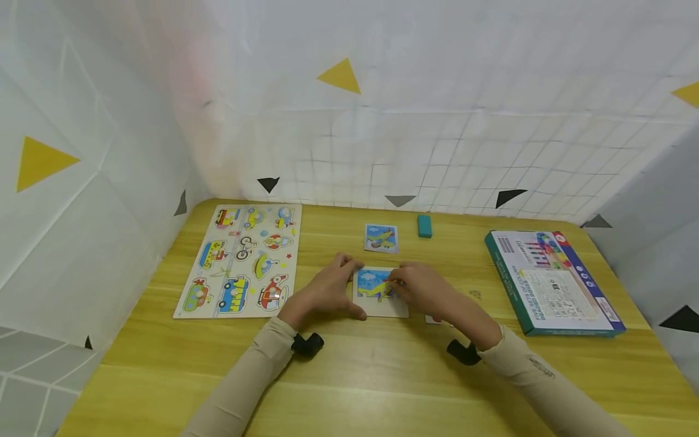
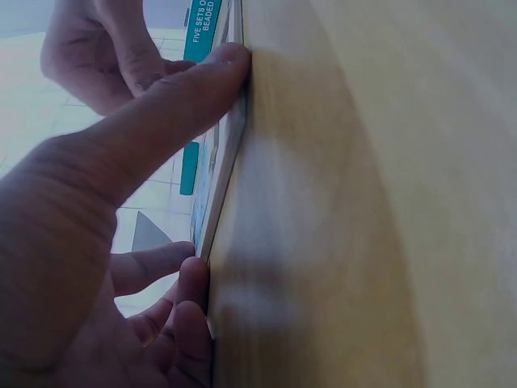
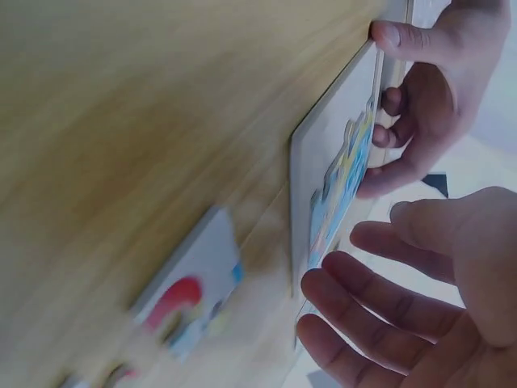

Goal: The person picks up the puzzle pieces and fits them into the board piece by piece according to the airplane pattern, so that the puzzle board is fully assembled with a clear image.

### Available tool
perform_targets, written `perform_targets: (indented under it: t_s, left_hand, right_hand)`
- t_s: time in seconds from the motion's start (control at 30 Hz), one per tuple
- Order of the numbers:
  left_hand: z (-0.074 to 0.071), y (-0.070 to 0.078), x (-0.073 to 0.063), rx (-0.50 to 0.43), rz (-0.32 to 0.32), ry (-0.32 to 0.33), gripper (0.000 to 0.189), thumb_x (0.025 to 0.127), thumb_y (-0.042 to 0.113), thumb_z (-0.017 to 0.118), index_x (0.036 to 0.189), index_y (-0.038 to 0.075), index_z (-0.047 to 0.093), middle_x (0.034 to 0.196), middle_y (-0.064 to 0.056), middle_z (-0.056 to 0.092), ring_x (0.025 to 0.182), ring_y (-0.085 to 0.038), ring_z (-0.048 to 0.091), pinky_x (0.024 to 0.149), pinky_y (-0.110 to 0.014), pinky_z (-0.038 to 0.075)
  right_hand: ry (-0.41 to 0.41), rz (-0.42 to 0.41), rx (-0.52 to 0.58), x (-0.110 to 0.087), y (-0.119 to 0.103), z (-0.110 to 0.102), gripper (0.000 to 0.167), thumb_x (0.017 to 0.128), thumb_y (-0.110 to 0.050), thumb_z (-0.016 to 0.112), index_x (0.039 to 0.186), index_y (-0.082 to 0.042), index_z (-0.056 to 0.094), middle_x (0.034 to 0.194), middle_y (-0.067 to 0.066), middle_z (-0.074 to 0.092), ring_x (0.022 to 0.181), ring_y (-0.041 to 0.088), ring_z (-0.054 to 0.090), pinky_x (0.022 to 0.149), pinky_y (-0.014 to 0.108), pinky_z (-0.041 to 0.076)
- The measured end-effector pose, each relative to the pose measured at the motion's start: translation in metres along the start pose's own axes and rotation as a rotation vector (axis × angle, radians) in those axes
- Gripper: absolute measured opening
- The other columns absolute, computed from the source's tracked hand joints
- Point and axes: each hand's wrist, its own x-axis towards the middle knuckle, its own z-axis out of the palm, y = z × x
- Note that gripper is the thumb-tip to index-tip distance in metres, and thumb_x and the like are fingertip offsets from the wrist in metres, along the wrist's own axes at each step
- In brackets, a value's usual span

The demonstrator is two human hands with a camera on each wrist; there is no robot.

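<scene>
A square jigsaw board [image 1: 384, 309] lies on the table, its upper part filled with pieces of a blue and yellow airplane picture [image 1: 371, 281]. My left hand [image 1: 329, 290] holds the board's left side, thumb [image 2: 214, 77] at the near corner and fingers at the far edge. Over the right part of the picture is my right hand [image 1: 423, 290], fingertips at the yellow pieces. In the right wrist view that hand [image 3: 420, 299] has loosely bent fingers, with nothing visible between thumb and fingers. A loose jigsaw piece [image 3: 184, 283] with a red patch lies beside the board.
Behind the board lies an airplane picture card [image 1: 381, 238], with a teal block [image 1: 424, 226] to its right. A peg puzzle of vehicles [image 1: 240, 261] lies at the left, and a flat game box [image 1: 551, 282] at the right. Patterned fabric [image 1: 338, 139] rises behind the table.
</scene>
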Motion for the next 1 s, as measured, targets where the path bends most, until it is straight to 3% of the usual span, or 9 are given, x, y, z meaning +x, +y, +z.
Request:
perform_targets:
  t_s: [0.33, 0.57, 0.73, 1.0]
  left_hand:
    - [0.001, -0.001, 0.0, -0.01, -0.017, -0.004, 0.106, 0.064, 0.049, 0.093, 0.15, 0.016, 0.042, 0.142, -0.003, 0.036, 0.112, -0.017, 0.051, 0.097, -0.036, 0.045]
    - [0.001, -0.001, -0.001, -0.012, -0.003, -0.001, 0.107, 0.064, 0.049, 0.093, 0.151, 0.015, 0.041, 0.143, -0.004, 0.035, 0.113, -0.016, 0.052, 0.095, -0.036, 0.046]
    - [0.001, 0.001, -0.001, -0.016, 0.001, 0.001, 0.107, 0.064, 0.047, 0.094, 0.151, 0.015, 0.041, 0.144, -0.004, 0.035, 0.113, -0.018, 0.051, 0.097, -0.037, 0.044]
    - [0.001, 0.0, 0.0, -0.004, -0.001, 0.002, 0.107, 0.064, 0.05, 0.093, 0.151, 0.015, 0.041, 0.145, -0.005, 0.035, 0.114, -0.02, 0.051, 0.098, -0.039, 0.044]
  right_hand:
    - [0.047, 0.011, -0.046, -0.025, 0.011, -0.01, 0.014, 0.092, -0.008, 0.07, 0.104, -0.002, 0.075, 0.096, 0.007, 0.067, 0.085, 0.024, 0.066, 0.073, 0.039, 0.055]
    - [-0.032, 0.045, -0.082, -0.043, 0.016, -0.019, 0.025, 0.084, -0.014, 0.075, 0.108, -0.005, 0.074, 0.1, 0.007, 0.067, 0.089, 0.022, 0.063, 0.075, 0.041, 0.054]
    - [-0.111, 0.081, -0.085, -0.051, 0.019, -0.021, 0.036, 0.076, -0.021, 0.083, 0.108, -0.007, 0.074, 0.096, 0.002, 0.064, 0.079, 0.013, 0.055, 0.07, 0.034, 0.049]
    - [-0.145, 0.082, -0.081, -0.056, 0.019, -0.018, 0.033, 0.075, -0.02, 0.086, 0.104, -0.011, 0.073, 0.09, 0.0, 0.059, 0.073, 0.012, 0.049, 0.065, 0.029, 0.046]
